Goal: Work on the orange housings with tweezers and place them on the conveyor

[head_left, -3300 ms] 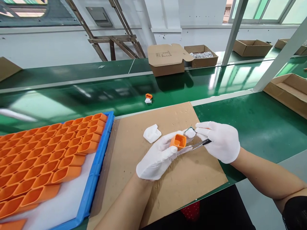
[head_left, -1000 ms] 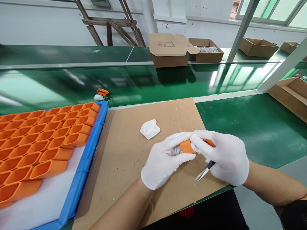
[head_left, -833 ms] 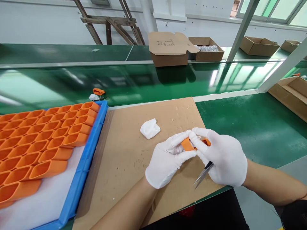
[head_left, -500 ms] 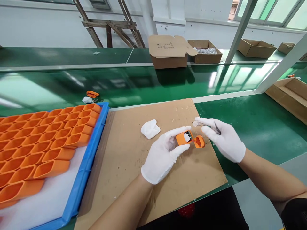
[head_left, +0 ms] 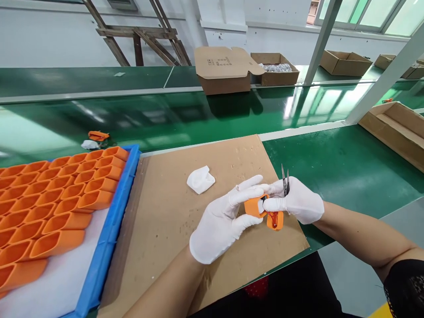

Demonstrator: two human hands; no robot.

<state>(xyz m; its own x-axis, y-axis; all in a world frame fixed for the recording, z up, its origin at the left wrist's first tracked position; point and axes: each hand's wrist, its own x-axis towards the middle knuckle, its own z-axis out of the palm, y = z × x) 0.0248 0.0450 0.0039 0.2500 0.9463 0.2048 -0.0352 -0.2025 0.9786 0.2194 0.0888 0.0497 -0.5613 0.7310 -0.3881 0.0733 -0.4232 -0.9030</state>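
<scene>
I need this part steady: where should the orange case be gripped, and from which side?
Probably take the orange case by its outer walls, from the left: its open end faces right, where the right hand and orange lid crowd access.

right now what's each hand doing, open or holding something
Left hand: closed, holding the orange housing.
Right hand: at the housing's open end, holding a pointed metal tool.

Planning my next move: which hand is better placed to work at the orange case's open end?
The right hand, probably: its fingers are at the open end of the case, though it also holds a pointed tool. The left hand grips the case's body.
</scene>
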